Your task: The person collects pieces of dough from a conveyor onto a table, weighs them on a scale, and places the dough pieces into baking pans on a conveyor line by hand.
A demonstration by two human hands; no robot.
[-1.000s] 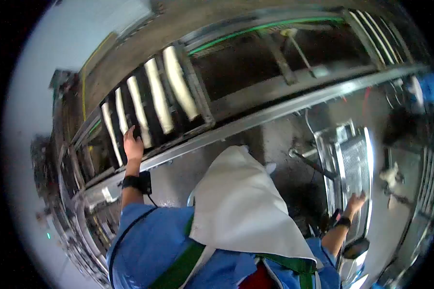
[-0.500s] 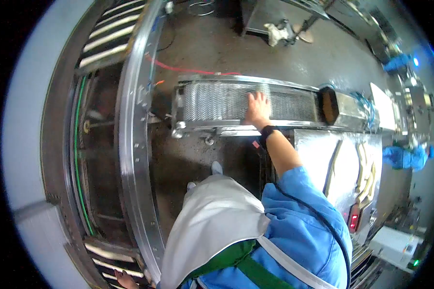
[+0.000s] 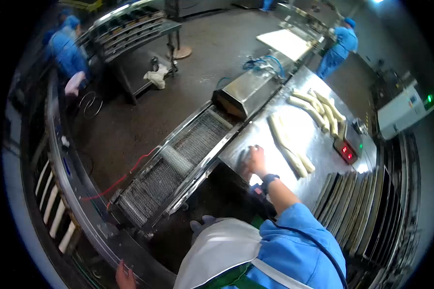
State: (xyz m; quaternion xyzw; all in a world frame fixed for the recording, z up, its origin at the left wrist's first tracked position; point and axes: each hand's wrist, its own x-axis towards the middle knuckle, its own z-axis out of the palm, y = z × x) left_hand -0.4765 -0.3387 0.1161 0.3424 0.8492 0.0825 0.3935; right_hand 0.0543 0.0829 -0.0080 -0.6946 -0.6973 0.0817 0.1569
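Observation:
My right hand [image 3: 256, 163], with a dark band at its wrist, is over the near left edge of the metal table [image 3: 243, 144]. Its fingers are apart and hold nothing; whether they touch the surface I cannot tell. To its right lie long pale dough strips [image 3: 287, 144], with several more dough strips [image 3: 318, 108] grouped farther back. At the bottom left, my left hand [image 3: 125, 277] is partly in view beside a metal rail [image 3: 94, 202]. Its visible fingers are stretched out, with nothing in them.
A mesh conveyor [image 3: 178, 159] runs diagonally into a metal housing [image 3: 253, 91]. A red digital display [image 3: 345, 151] stands on the table, with stacked trays [image 3: 357, 207] alongside. Pale strips [image 3: 53, 204] lie beyond the left rail. Co-workers in blue [image 3: 340, 45] are farther off.
My view has turned to the right. My right hand has gone from over the mesh conveyor to the metal table's edge. My left hand has moved from the pale strips to beside the rail.

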